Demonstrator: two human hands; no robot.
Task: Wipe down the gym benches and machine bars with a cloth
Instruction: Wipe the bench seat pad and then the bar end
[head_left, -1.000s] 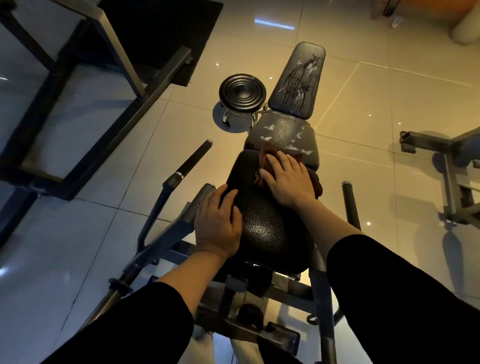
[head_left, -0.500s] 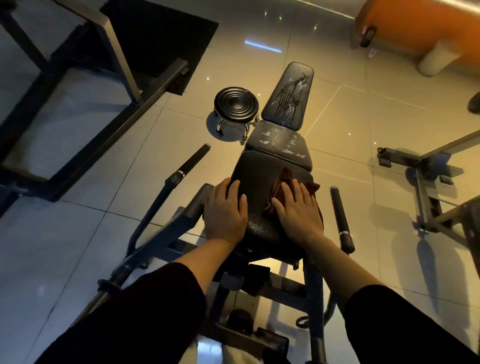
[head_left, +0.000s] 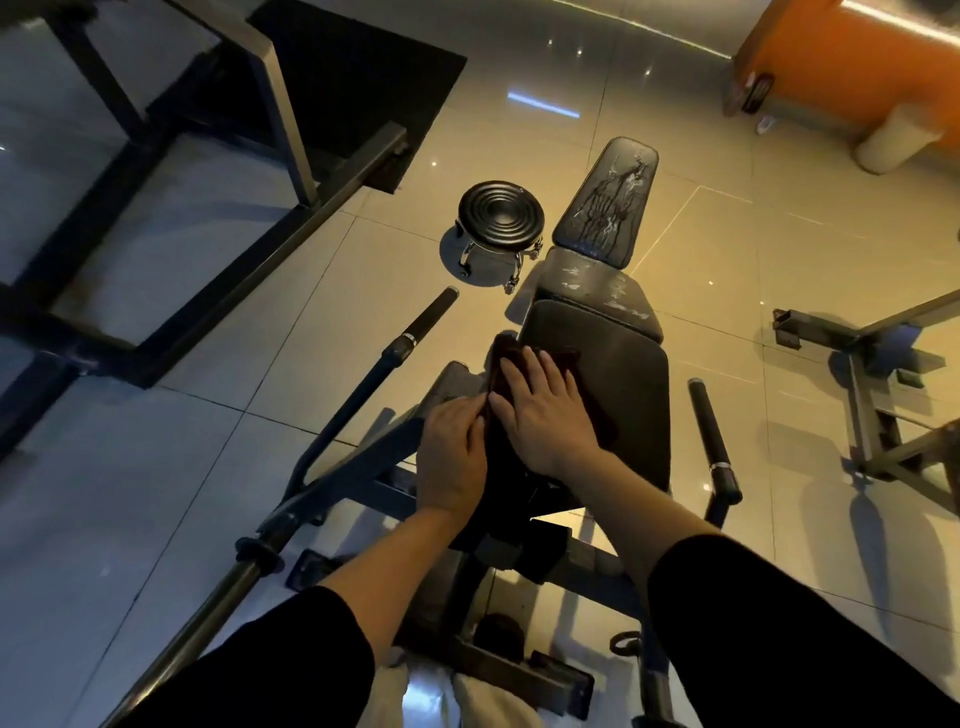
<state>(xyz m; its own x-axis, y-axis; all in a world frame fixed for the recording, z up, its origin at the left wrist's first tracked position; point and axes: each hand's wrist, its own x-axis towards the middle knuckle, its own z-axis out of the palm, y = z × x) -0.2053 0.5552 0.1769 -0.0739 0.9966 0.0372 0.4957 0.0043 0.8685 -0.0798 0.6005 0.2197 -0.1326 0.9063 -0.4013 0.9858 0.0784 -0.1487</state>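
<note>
The right hand (head_left: 540, 410) is lying palm-down on a dark reddish cloth (head_left: 524, 364), fingers straight and close together, pressing it flat against the near black pad (head_left: 618, 405) of the gym bench. The cloth is sitting on the left part of that pad, its far corner hanging over the pad's left edge. The left hand (head_left: 451, 452) is resting just beside the right one at the pad's left edge, its fingers bent downward over the edge and touching the cloth's near side; whether they are actually pinching the fabric is not clear. Both forearms are reaching forward out of black sleeves.

Beyond the pad, two worn, scuffed bench cushions (head_left: 605, 208) are stretching away. To the left of those cushions a small round black stool (head_left: 500, 213) is standing on castors. A long machine bar (head_left: 363, 384) is slanting past the pad's left side, and a short padded handle (head_left: 709, 426) is standing to the pad's right. A dark steel frame (head_left: 208, 218) is lying on the tiles far left of the pad.
</note>
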